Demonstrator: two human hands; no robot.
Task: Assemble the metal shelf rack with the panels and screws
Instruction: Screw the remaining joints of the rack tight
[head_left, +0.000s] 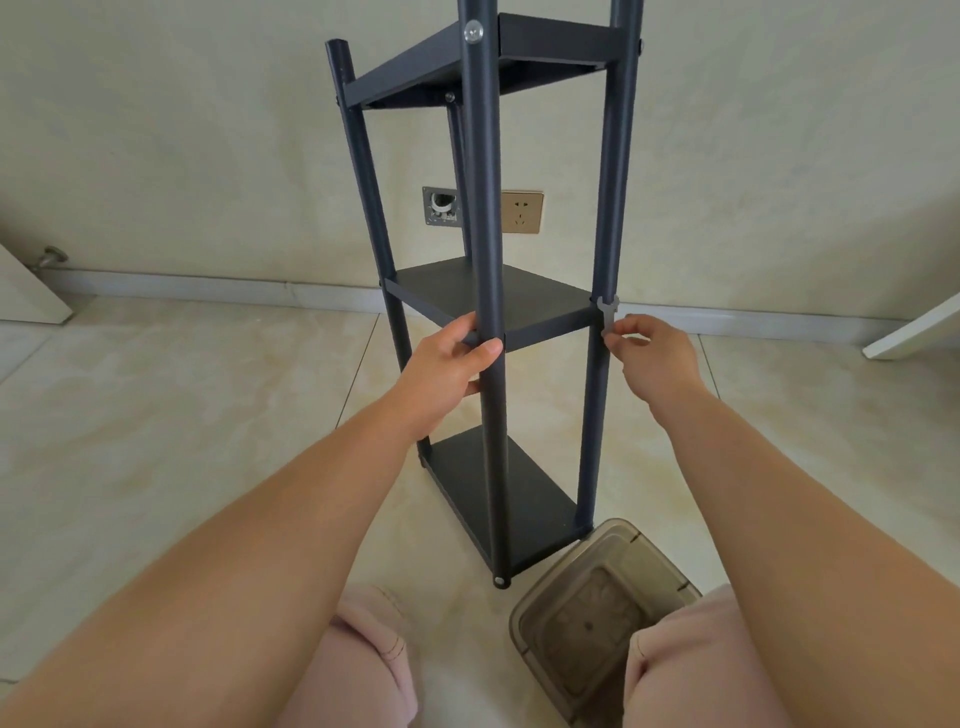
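Observation:
A dark metal shelf rack (485, 218) stands upright on the tiled floor, with three panels fixed between four round posts. My left hand (447, 366) grips the near front post at the level of the middle panel (493, 299), thumb wrapped around the post. My right hand (652, 353) pinches the lower end of a small flat grey wrench (607, 314). The wrench's jaw sits on the right post where the middle panel joins it. A silver screw head (473, 32) shows on the front post at the top panel.
A translucent brown plastic box (602, 613) lies on the floor by my right knee, just right of the rack's foot. Behind the rack the wall carries a socket (521, 212) and an open wall box (441, 206). White board edges show at far left and right.

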